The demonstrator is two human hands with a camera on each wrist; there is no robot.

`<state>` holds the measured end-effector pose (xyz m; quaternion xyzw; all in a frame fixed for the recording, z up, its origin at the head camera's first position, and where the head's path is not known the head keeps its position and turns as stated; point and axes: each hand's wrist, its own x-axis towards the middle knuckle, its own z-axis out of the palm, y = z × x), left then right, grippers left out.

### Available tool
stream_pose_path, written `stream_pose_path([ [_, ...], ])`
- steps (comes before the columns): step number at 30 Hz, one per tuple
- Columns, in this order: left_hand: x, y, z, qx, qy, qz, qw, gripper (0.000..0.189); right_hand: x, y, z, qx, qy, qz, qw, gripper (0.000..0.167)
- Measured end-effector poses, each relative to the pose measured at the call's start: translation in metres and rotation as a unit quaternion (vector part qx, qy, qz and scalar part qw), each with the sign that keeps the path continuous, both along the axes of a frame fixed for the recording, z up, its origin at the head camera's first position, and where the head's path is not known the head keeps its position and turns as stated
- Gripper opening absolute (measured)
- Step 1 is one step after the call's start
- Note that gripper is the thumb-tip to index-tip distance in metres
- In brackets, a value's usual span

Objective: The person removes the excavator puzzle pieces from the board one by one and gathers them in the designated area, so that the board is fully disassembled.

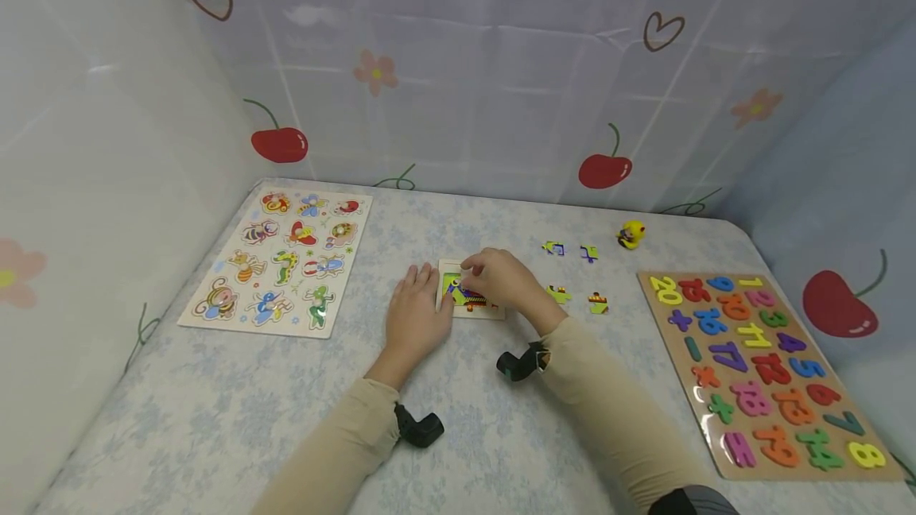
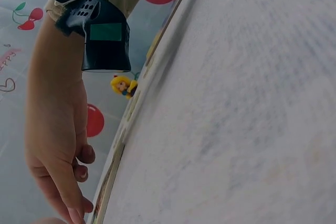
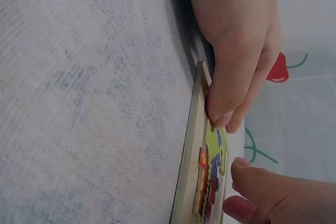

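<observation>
A small wooden tray puzzle (image 1: 494, 313) lies in the middle of the table, partly filled with green, yellow and red pieces. My left hand (image 1: 418, 312) rests beside its left edge with the fingers extended. Its thumb touches the frame, as the right wrist view shows. Over the puzzle, my right hand (image 1: 504, 280) bends its index finger and thumb toward a puzzle piece (image 3: 221, 165) at the left part of the picture, pinching it at the edge. The fingers hide much of that piece. To the right lie several loose puzzle pieces (image 1: 558, 294).
On the left is a white board (image 1: 351, 261) with insect pictures. A wooden number board (image 1: 704, 412) with coloured numerals and signs lies on the right. Behind the loose pieces stands a small yellow figurine (image 1: 630, 234). Printed curtains (image 1: 472, 102) surround the table.
</observation>
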<state>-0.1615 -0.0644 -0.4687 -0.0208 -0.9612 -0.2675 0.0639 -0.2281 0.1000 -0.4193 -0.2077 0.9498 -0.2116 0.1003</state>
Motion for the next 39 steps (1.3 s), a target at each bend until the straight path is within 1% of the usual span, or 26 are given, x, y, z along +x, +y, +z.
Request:
stream_pose_path([
  [6, 0.000, 0.000, 0.000, 0.004, 0.000, -0.001, 1.0000, 0.057, 0.000, -0.002, -0.003, -0.010, -0.002, 0.014, 0.9999, 0.028],
  [14, -0.001, 0.000, 0.000, 0.000, 0.002, 0.000, 1.0000, 0.057, -0.002, -0.007, -0.003, -0.006, 0.008, 0.020, 0.9998, 0.031],
  [18, -0.001, 0.000, 0.000, -0.004, 0.005, 0.001, 1.0000, 0.056, -0.002, -0.009, -0.005, -0.002, 0.011, 0.022, 0.9997, 0.030],
  [26, -0.001, 0.000, 0.001, -0.004, 0.000, 0.004, 1.0000, 0.057, -0.003, -0.012, -0.008, -0.023, -0.004, 0.003, 0.9997, 0.025],
  [28, -0.001, 0.000, 0.001, -0.004, 0.001, 0.005, 1.0000, 0.057, -0.003, -0.012, -0.009, -0.034, -0.006, 0.001, 0.9994, 0.024],
  [32, -0.002, 0.000, 0.000, -0.003, 0.005, 0.005, 1.0000, 0.057, -0.002, -0.010, -0.009, -0.080, -0.019, -0.001, 0.9966, 0.021],
  [35, -0.002, 0.001, 0.000, -0.003, 0.008, 0.007, 0.9999, 0.057, -0.002, -0.008, -0.009, -0.117, -0.035, -0.008, 0.9925, 0.020],
  [39, -0.002, 0.001, -0.001, -0.003, 0.011, 0.009, 0.9999, 0.056, -0.002, -0.005, -0.009, -0.153, -0.057, -0.029, 0.9861, 0.020],
])
